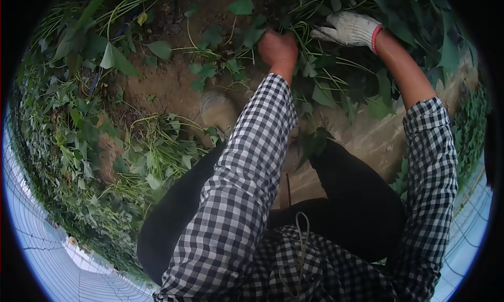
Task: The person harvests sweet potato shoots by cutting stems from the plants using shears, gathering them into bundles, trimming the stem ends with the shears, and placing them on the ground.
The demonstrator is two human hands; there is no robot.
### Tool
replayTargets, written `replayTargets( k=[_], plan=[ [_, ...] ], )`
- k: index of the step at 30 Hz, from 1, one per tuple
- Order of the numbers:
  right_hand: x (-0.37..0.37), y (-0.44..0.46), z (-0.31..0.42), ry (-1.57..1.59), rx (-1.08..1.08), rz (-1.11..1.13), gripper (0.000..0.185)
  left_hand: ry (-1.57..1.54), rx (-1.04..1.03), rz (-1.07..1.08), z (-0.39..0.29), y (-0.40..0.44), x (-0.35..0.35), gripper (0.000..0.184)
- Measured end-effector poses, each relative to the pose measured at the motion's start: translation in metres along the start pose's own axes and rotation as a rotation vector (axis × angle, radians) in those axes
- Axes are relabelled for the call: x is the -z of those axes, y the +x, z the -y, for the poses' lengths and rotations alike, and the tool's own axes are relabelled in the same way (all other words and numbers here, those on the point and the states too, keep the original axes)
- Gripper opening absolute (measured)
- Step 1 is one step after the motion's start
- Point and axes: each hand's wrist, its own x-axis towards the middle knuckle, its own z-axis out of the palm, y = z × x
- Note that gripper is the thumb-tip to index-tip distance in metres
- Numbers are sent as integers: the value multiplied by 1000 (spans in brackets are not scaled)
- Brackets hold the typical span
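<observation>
My left hand (278, 49) is bare and closed among the vines at the top centre. Its fingertips are hidden, so what they hold cannot be made out. Just to its right is a bunch of thin green stems (303, 33). On the other side of these stems is my right hand (350, 29), in a white knit glove with a red cuff. The glove's thumb points left, apart from the fingers, and nothing shows gripped between them. Broad green leaves (324, 96) hang below the two hands.
Bare brown soil (152, 84) shows left of centre, with a shoe tip (218, 110) on it. Cut-looking stems and leaves (157, 150) lie in a heap beside my left knee. Dense foliage (52, 123) lines the far left. Pale sheeting (42, 244) curves along the lower left edge.
</observation>
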Motion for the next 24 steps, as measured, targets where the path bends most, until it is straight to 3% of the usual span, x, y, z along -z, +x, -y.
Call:
replayTargets(
  k=[4,6,9,11,15,18,19,22,24],
  plan=[
    [38,-3,27,41,-149,110,33,16,-11,42,-7,1,10,29],
    [40,-4,31,22,-134,113,34,38,-2,69,-7,4,13,29],
    [16,-2,19,-114,67,7,36,-25,-32,28,1,5,9,30],
    [26,-6,28,-171,102,20,38,-134,-130,-41,14,5,7,29],
    [20,-23,32,-228,100,-162,35,-244,-237,-135,25,10,4,33],
    [15,-30,27,-81,38,-128,37,-248,-54,143,42,23,14,45],
    [14,-30,21,7,42,-117,41,-315,152,301,39,22,27,52],
    [11,-37,15,187,-46,-78,47,-406,330,392,47,34,29,37],
    [-16,-33,6,140,-15,-178,41,-425,278,368,56,35,25,33]
  ],
)
